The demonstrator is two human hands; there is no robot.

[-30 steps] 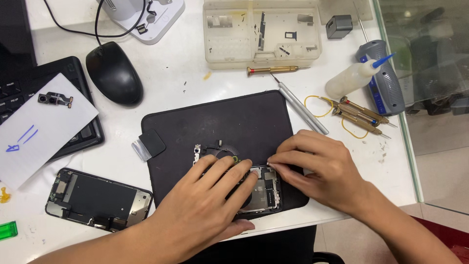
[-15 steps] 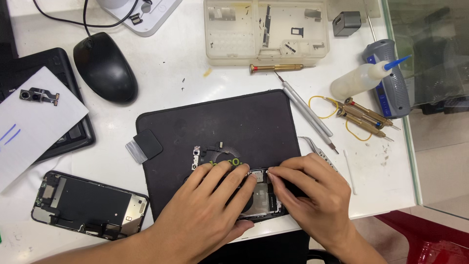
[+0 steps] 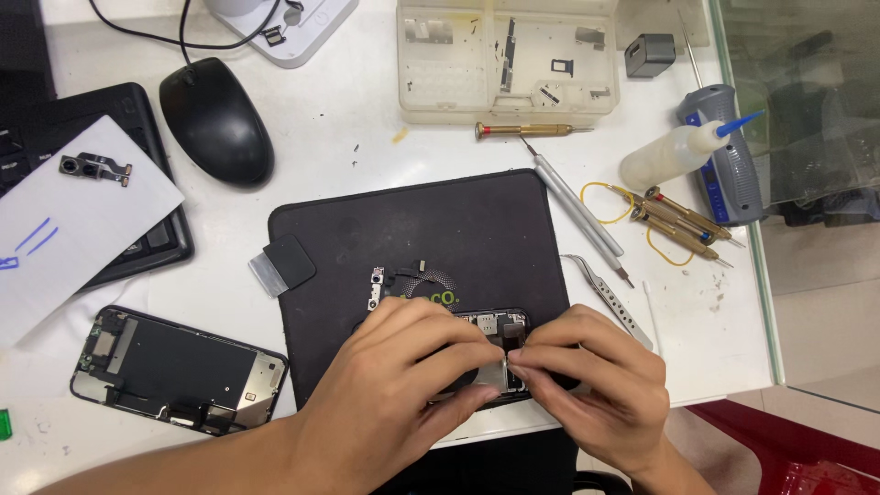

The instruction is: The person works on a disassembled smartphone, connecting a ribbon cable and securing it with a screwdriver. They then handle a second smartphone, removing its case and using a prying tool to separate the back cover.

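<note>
Phone body (image 3: 500, 353) lies on black mat (image 3: 412, 229) atop cluttered white table (image 3: 367, 137).

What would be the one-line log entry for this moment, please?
left hand: fingers on opened phone | right hand: pinching part at same phone | phone on black mat | tweezers lying beside mat

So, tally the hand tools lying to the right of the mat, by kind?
Screwdrivers: 3 (red-tipped one, banded pair)
Grey metal rods: 2
Tweezers: 1
Total: 6
</note>
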